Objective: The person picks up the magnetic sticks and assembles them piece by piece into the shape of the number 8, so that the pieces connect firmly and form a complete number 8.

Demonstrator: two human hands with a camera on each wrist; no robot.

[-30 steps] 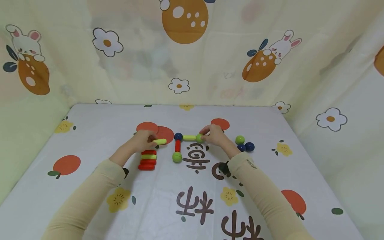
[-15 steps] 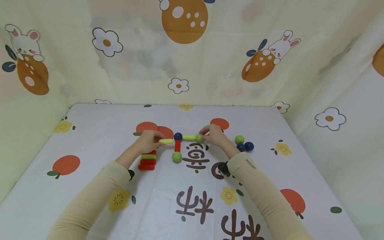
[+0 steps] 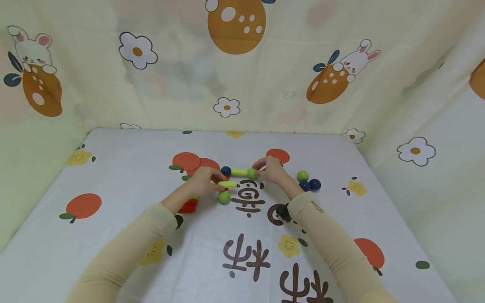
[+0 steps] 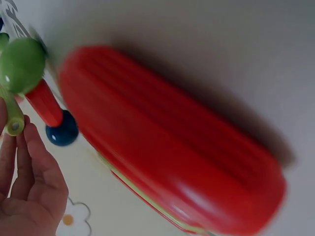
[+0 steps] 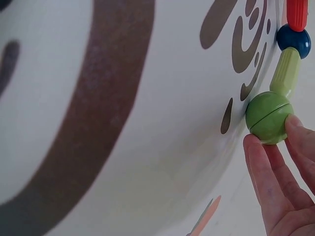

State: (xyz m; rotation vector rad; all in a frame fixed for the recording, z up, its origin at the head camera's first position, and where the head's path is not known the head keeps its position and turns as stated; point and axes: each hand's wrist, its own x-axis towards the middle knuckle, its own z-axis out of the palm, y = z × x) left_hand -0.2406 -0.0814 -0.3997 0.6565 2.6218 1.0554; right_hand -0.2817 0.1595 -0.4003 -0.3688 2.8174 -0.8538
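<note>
My left hand (image 3: 204, 182) pinches a yellow-green rod (image 3: 227, 184) above the joined pieces; in the left wrist view the rod's end (image 4: 14, 127) shows a small metal dot. Those pieces form a corner: a blue ball (image 3: 225, 171) links a second yellow-green rod (image 3: 239, 172) and a red rod (image 4: 44, 103), which is partly hidden in the head view. A green ball (image 3: 224, 197) sits at the red rod's near end. With fingertips and thumb, my right hand (image 3: 272, 170) grips another green ball (image 5: 269, 117) at the second yellow-green rod's right end.
Several rods, including a red one (image 3: 188, 205), lie in a row partly under my left wrist. To the right, a loose green ball (image 3: 302, 176) sits beside two blue balls (image 3: 315, 184). A patterned cloth (image 3: 197, 252) covers the table; curtains (image 3: 174, 88) hang behind it.
My left hand has moved right with the yellow-green rod, from above the row of rods to over the red rod. The right hand keeps its place on the green ball.
</note>
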